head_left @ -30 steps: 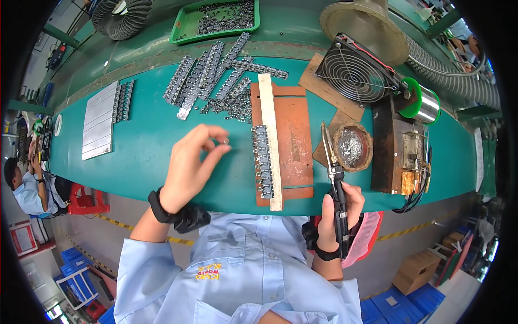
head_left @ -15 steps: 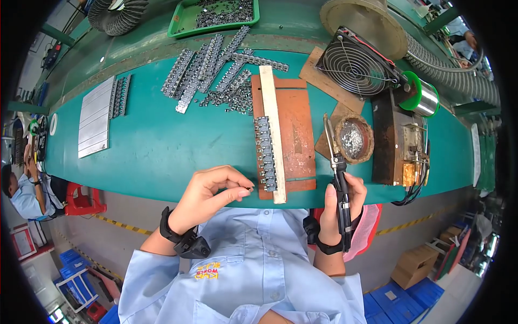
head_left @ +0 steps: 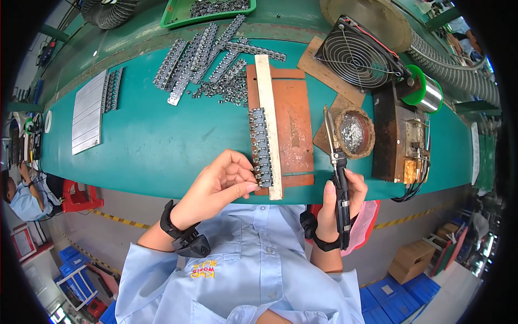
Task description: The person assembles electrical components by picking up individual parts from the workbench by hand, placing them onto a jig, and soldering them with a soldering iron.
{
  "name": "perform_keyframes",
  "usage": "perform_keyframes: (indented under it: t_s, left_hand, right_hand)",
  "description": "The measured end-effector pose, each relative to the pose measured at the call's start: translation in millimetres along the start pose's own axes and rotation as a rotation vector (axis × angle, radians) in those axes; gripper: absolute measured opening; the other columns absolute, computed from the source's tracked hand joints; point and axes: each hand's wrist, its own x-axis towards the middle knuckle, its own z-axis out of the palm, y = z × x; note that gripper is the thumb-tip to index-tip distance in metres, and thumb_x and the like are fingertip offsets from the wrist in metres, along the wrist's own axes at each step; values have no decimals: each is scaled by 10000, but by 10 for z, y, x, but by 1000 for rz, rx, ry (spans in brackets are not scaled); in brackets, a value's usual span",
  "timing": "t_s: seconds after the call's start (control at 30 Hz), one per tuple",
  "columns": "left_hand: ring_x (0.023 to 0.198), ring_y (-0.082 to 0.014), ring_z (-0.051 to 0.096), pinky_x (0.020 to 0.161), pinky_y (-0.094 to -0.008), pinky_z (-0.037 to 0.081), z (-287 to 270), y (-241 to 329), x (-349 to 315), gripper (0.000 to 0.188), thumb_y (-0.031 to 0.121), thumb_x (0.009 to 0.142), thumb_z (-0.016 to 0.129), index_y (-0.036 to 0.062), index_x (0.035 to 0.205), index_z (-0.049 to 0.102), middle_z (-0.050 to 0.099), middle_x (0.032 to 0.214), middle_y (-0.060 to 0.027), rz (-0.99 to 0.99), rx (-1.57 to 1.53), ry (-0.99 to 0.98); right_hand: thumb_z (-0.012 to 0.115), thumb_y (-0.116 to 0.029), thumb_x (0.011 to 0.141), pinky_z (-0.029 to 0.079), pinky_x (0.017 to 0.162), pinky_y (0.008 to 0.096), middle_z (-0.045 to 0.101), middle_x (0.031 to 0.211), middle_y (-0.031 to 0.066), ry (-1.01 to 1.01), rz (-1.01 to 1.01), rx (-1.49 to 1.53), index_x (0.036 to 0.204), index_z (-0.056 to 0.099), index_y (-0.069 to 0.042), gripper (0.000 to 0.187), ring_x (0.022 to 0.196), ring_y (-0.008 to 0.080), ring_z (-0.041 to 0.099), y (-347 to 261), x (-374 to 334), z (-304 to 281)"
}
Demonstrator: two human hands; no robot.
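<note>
My left hand point(head_left: 224, 183) is closed in a pinch at the near end of a row of small black components point(head_left: 261, 146). A tiny metal part sits between its thumb and fingertips, mostly hidden by them. The row lies along the left side of a pale wooden strip point(head_left: 268, 97), which rests on a reddish-brown board point(head_left: 291, 116). In my right hand point(head_left: 356, 189) is a soldering iron point(head_left: 341, 186) with a black handle, held upright. Its metal tip points away from me, just left of a round bowl point(head_left: 369, 135) with silvery solder bits in it.
Strips of components point(head_left: 197, 54) and a heap of small metal parts point(head_left: 229, 89) lie beyond the board. Flat grey plates point(head_left: 86, 116) are at left, a green tray point(head_left: 216, 21) at the back. A fan point(head_left: 356, 56), solder spool point(head_left: 415, 89) and dark metal box point(head_left: 388, 140) stand at right.
My left hand has moved slightly right and away from me, bringing its pinched fingertips to the near end of the component row. My right hand still holds the soldering iron in nearly the same place.
</note>
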Motion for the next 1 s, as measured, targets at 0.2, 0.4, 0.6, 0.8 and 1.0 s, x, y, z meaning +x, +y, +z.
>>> perform_keyframes:
  t_s: [0.2,0.4,0.6,0.8,1.0]
  left_hand:
    - [810,-100,565,697,-229,459,-25,13,30,224,-10,856,548,2,1032,410,572,893,-75,-5,58,-15]
    - [813,-98,563,705,-225,453,-17,43,47,229,-13,852,554,2,1031,412,569,883,-66,-18,68,-13]
    - [814,-97,557,712,-230,455,-20,37,51,244,-20,846,558,6,1037,409,560,888,-59,-18,50,-20]
    - [804,-97,550,719,-233,456,-14,9,45,257,-27,846,552,10,1047,398,552,889,-61,-5,-26,-20]
    - [789,-96,543,704,-229,452,-29,8,56,261,-29,847,548,14,1049,389,549,876,-59,-17,-25,-26]
  right_hand:
    - [595,-44,793,366,702,223,442,939,50,-11,-14,9,1078,455,-17,319,766,98,433,34,1,-23]
    - [599,-48,792,368,695,222,442,939,53,-15,-8,4,1076,455,-16,320,756,99,431,27,7,-28]
    - [602,-52,793,367,689,220,442,937,53,-10,-8,6,1073,455,-17,318,750,98,429,24,7,-24]
    - [599,-45,791,366,688,219,442,936,53,-14,-12,14,1073,456,-17,318,751,95,426,16,10,-20]
    - [594,-34,790,363,691,219,442,935,53,-2,13,26,1072,455,-16,315,755,95,422,2,11,-10]
